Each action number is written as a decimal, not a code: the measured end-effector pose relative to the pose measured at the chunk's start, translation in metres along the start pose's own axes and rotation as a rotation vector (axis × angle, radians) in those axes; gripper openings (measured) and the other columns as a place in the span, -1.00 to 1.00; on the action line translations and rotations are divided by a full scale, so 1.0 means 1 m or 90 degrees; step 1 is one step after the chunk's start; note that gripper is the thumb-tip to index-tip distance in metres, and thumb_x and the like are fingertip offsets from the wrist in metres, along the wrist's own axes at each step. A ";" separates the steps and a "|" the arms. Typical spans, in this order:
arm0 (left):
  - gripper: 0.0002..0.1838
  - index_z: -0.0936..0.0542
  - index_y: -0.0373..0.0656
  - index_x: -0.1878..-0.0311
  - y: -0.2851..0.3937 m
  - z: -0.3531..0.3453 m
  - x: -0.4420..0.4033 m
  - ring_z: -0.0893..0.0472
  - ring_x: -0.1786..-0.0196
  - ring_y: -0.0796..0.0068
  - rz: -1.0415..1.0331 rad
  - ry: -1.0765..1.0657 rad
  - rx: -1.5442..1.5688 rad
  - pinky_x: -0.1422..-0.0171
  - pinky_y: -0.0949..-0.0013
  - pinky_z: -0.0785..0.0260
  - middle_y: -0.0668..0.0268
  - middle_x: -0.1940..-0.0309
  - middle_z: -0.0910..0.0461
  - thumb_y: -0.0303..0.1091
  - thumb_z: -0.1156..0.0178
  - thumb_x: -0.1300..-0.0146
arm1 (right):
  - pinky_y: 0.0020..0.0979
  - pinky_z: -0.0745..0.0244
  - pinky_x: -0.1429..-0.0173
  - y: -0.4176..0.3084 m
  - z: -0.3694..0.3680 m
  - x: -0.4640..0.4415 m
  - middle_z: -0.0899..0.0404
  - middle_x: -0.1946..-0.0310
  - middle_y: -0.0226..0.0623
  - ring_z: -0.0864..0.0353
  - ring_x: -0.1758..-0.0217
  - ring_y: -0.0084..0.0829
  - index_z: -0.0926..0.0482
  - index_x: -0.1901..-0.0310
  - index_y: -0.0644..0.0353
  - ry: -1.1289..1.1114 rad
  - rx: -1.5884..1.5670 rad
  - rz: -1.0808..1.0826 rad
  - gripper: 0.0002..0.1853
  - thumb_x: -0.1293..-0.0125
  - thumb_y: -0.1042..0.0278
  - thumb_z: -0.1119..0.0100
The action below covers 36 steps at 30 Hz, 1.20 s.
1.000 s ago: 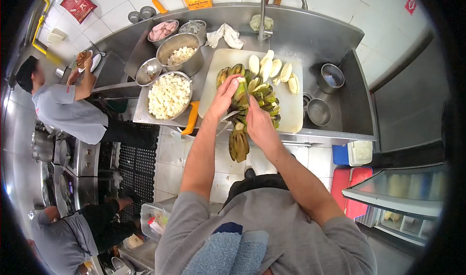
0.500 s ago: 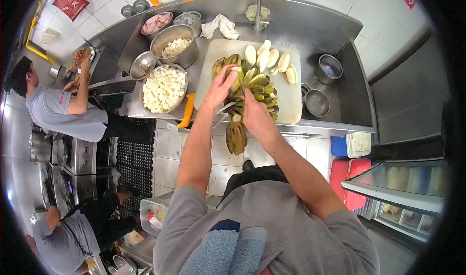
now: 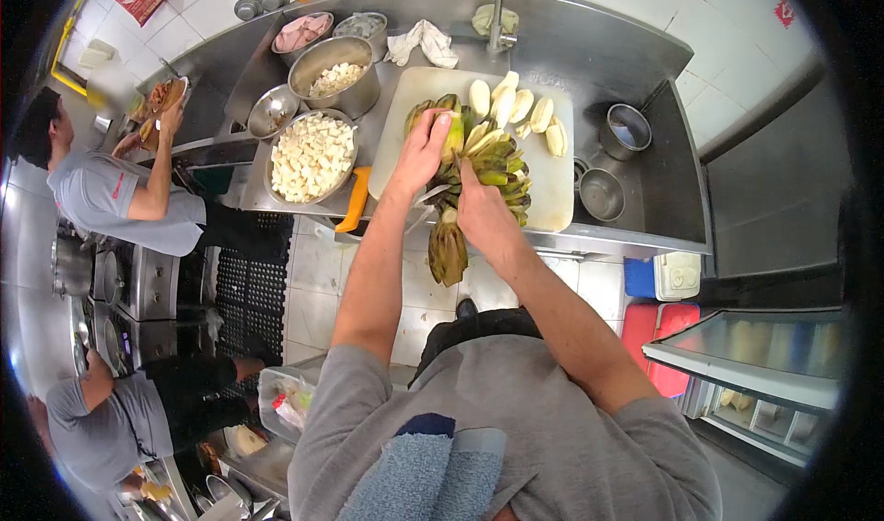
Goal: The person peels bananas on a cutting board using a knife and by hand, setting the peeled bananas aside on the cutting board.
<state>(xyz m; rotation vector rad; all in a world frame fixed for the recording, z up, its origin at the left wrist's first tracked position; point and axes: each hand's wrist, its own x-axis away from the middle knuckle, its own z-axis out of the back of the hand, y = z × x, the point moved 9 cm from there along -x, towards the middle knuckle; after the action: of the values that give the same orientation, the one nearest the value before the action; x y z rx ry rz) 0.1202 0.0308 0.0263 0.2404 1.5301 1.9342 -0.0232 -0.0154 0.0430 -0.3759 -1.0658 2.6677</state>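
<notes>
So far, peeled plantains lie far right on the board; left hand grips an apparently part-peeled plantain, right hand a knife.

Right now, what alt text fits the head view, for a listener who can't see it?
A person's left hand holds a green fruit and the right hand a knife, over a cutting board heaped with greenish peels. Peeled fruits lie along its far side; pale cubes fill a bowl at left.
</notes>
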 end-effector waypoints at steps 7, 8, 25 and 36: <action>-0.52 -0.49 -0.28 -0.15 0.001 0.000 -0.004 -0.55 -0.10 0.25 -0.009 0.014 0.031 -0.27 0.28 -0.32 0.07 0.00 -0.60 0.00 0.06 -0.55 | 0.08 -0.57 0.10 0.005 -0.013 -0.013 -0.58 0.37 0.44 -0.65 0.27 0.29 -0.21 -0.28 0.68 -0.071 0.093 -0.014 -0.42 -0.19 0.64 0.06; -0.52 -0.50 -0.29 -0.14 0.002 0.000 -0.005 -0.55 -0.09 0.27 -0.008 0.015 0.029 -0.26 0.29 -0.33 0.08 0.00 -0.60 -0.01 0.06 -0.55 | 0.07 -0.57 0.09 0.003 -0.011 -0.015 -0.58 0.37 0.44 -0.66 0.26 0.28 -0.21 -0.28 0.69 -0.086 0.099 -0.029 -0.41 -0.18 0.64 0.07; -0.46 -0.51 -0.30 -0.14 0.012 0.005 -0.003 -0.52 -0.10 0.25 -0.029 0.014 0.010 -0.29 0.27 -0.30 0.07 -0.02 -0.59 0.05 0.10 -0.56 | -0.07 -0.61 -0.02 -0.007 -0.032 -0.026 -0.63 0.14 0.30 -0.70 0.09 0.09 -0.15 -0.37 0.62 -0.285 0.314 -0.031 -0.37 -0.26 0.57 0.07; -0.71 -0.61 -0.20 -0.09 -0.002 0.005 0.016 -0.40 0.23 0.66 -0.023 0.082 0.205 0.11 0.53 -0.31 0.46 0.26 -0.52 -0.22 -0.20 -0.44 | -0.54 -0.36 0.60 0.034 0.075 -0.039 -0.55 0.48 -0.34 -0.50 0.55 -0.62 -0.62 0.09 0.29 -0.035 -0.417 -0.179 -0.76 -0.28 0.34 -0.32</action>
<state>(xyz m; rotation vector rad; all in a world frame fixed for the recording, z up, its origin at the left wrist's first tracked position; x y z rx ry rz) 0.1113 0.0447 0.0225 0.2272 1.9167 1.6970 -0.0157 -0.0993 0.0774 -0.2393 -1.8440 2.0417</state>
